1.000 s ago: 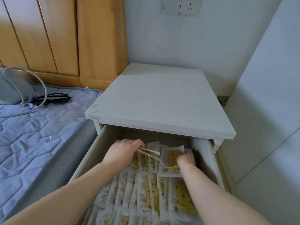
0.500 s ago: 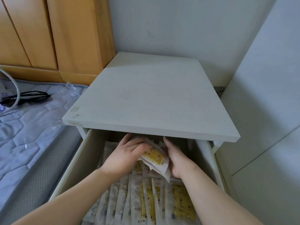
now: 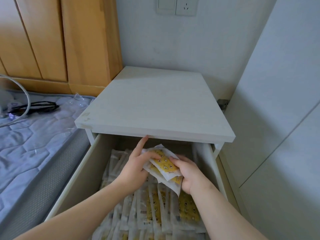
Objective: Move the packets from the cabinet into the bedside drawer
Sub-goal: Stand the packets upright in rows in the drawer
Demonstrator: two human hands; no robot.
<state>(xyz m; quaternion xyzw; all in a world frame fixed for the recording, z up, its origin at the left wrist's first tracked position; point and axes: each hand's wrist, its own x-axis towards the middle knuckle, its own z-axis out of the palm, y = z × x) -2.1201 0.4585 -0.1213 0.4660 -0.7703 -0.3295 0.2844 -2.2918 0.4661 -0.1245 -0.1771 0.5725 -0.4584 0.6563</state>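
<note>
Head view: my left hand (image 3: 136,168) and right hand (image 3: 189,175) both clamp a small stack of flat, crinkly white-and-yellow packets (image 3: 164,163) above the open, smooth pale drawer (image 3: 81,172), over overlapping rows (image 3: 155,210) of the same inside.

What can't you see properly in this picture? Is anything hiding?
All from the head view:
- Back of the drawer: hidden under the bedside table top.
- How many held packets there are: the left hand and right hand cover the bundle's edges.
- Writing on the packets in the drawer: too small and blurred.
- Wall socket: cut off by the top edge.
- Drawer front: cut off by the bottom edge.
</note>
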